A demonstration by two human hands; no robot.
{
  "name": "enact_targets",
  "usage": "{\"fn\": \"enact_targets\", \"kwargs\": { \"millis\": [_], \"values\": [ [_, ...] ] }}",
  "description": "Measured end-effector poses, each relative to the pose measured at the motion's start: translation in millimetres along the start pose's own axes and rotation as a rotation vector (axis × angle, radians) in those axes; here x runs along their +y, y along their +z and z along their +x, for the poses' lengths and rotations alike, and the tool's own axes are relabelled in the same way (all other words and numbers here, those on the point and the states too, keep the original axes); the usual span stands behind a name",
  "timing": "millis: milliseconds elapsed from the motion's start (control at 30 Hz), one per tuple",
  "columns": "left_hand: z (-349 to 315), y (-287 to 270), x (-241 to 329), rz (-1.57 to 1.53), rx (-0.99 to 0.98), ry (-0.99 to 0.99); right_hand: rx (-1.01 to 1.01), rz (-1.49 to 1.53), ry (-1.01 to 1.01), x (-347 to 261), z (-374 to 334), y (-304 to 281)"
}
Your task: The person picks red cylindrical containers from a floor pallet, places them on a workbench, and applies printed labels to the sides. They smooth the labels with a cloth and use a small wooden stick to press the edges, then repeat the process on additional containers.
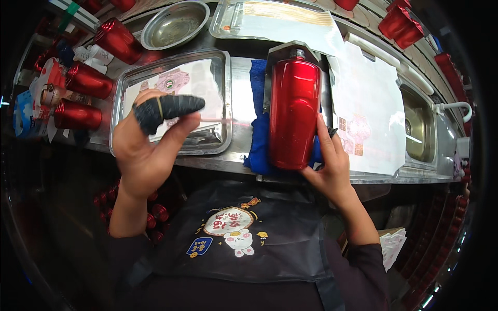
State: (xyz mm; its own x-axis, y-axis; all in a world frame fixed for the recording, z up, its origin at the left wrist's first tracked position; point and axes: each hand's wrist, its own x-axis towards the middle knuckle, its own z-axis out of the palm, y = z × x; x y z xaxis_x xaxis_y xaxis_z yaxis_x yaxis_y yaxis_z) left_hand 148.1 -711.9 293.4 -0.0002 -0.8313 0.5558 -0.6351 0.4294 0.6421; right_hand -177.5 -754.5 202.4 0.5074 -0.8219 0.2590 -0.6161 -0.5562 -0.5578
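Note:
A glossy red bottle (294, 114) with a grey neck lies in a metal cradle (270, 54), its neck pointing away from me. My right hand (332, 163) grips its lower right side, thumb near the base and fingers along the edge; one finger has a black cover. Left of it, my left hand (150, 145) is raised over a metal tray (224, 93) of printed paper sheets (205, 83). Its black-wrapped index finger and thumb are pinched together. A thin pinkish line runs from the thumb toward the bottle; I cannot tell whether the fingers hold it.
Blue cloth (259, 150) lies under the bottle. A metal bowl (176, 23) stands at the back left, near several red bottles (88, 80). To the right are a large white printed sheet (371, 93) and a sink (420, 124) with a white faucet (456, 106).

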Motion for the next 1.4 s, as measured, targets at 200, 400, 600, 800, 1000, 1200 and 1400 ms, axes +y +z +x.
{"fn": "enact_targets", "kwargs": {
  "millis": [200,400,600,800,1000,1200,1400],
  "values": [
    [17,7,55,-0.306,-0.099,0.006,-0.049,0.034,-0.021,-2,5,-10],
    [48,65,50,-0.489,-0.169,-0.098,-0.067,0.765,0.425,0,4,-24],
    [75,117,8,-0.596,-0.145,-0.29,-0.003,0.78,0.407,-13,8,-12],
    [75,133,-10,-0.532,-0.151,-0.359,-0.029,0.729,0.513,-25,20,-1],
    [76,138,-8,-0.483,-0.121,-0.302,-0.052,0.785,0.472,-26,19,0],
    [76,145,-18,-0.303,-0.043,-0.174,-0.095,0.811,0.474,-25,22,-5],
    [52,134,-38,-0.248,-0.002,-0.368,-0.09,0.688,0.534,-28,18,-15]
  ]
}}
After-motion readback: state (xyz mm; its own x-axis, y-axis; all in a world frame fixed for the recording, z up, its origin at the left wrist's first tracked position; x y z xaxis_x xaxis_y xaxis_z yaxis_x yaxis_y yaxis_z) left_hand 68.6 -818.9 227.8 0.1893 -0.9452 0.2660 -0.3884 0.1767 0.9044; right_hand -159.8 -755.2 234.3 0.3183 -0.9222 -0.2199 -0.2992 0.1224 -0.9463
